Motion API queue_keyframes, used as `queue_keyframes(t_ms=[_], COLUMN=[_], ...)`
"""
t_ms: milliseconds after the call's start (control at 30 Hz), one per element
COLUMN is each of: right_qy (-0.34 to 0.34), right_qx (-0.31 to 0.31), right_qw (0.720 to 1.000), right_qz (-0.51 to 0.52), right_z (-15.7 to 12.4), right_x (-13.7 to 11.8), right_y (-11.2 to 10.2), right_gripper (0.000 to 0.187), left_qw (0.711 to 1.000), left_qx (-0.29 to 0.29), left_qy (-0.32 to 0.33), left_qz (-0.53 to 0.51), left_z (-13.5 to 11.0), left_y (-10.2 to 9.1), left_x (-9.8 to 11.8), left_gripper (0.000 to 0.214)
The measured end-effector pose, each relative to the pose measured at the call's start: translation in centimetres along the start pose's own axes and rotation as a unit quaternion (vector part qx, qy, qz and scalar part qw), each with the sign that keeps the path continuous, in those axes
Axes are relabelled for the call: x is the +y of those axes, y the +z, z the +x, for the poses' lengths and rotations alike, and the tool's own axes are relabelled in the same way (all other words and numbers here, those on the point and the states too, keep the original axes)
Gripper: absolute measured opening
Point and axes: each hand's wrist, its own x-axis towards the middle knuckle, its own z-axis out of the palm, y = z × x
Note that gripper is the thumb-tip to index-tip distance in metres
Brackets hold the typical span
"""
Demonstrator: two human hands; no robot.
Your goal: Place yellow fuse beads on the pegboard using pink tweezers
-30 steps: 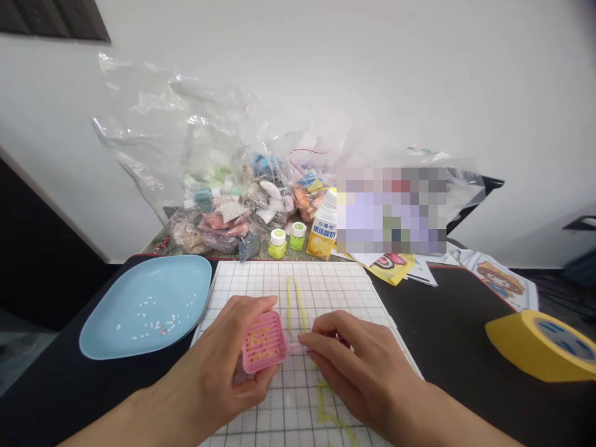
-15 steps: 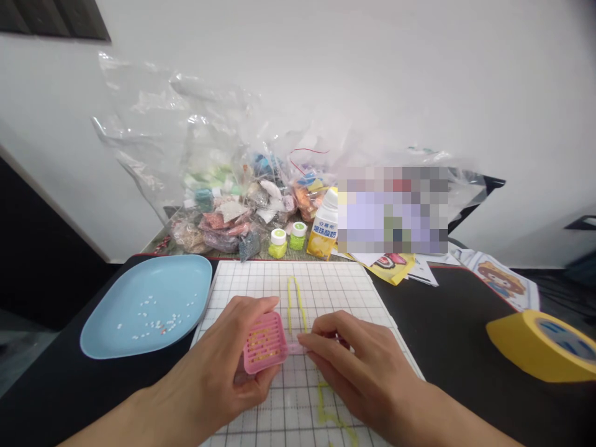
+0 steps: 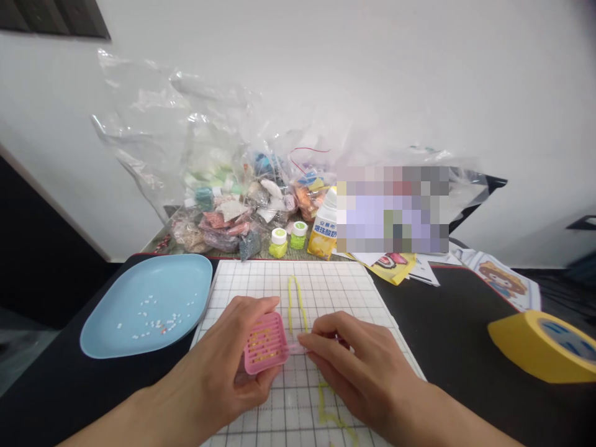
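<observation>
My left hand is closed around the edges of a small pink slotted tray. Small yellow-gold bits lie in its slots. My right hand pinches a thin, translucent pink stick whose tip meets the tray's right edge; most of it is hidden by the fingers. Both hands are over a white gridded board. Upright on its grid runs a narrow yellow-green loop, just beyond the fingertips. A second yellow-green line bends below my right hand.
On the left, a light blue plate carries scattered white bits. Two small yellow-green jars, a yogurt bottle and clear bags of coloured material stand along the back. A roll of yellow tape lies at right, near printed papers.
</observation>
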Motion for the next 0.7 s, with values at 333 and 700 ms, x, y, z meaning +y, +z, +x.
queue_keyframes(t_ms=[333, 700], right_qy=[0.001, 0.000], right_qx=[0.000, 0.001], right_qw=[1.000, 1.000], right_qz=[0.000, -0.006], right_z=[0.00, -0.12], right_x=[0.00, 0.22], right_y=[0.01, -0.09], right_gripper=[0.024, 0.025], left_qw=[1.000, 1.000], left_qx=[0.013, 0.000], left_qy=[0.006, 0.001], left_qz=[0.007, 0.005], left_z=[-0.11, -0.13], left_y=[0.12, 0.00], left_x=[0.06, 0.15], left_gripper=[0.060, 0.062])
